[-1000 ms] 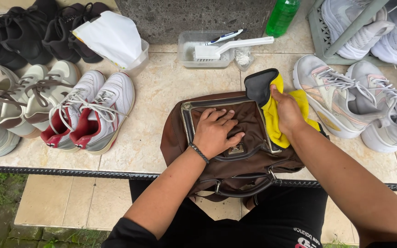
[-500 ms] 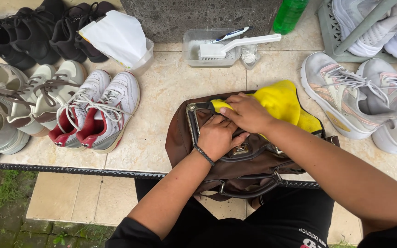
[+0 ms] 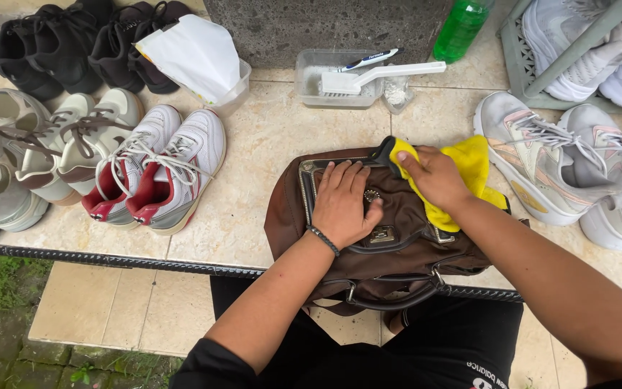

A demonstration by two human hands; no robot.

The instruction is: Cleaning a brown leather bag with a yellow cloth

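A brown leather bag (image 3: 404, 248) lies flat on the tiled ledge in front of me, its handle hanging over the front edge. My left hand (image 3: 345, 203) presses palm-down on the bag's front flap, fingers spread; a dark bracelet circles the wrist. My right hand (image 3: 435, 176) grips a yellow cloth (image 3: 473, 173) and holds it against the bag's upper right edge, beside a black strap end (image 3: 384, 153).
White and red sneakers (image 3: 156, 169) and beige ones (image 3: 30, 155) stand at the left, black shoes (image 3: 73, 43) behind them. White sneakers (image 3: 541, 166) stand at the right. At the back are a tissue tub (image 3: 203, 61), a tray with a brush (image 3: 368, 75), a green bottle (image 3: 461, 29).
My right hand with the yellow cloth swept left over the bag's top, then came back to its upper right edge. My left hand stayed flat on the flap.
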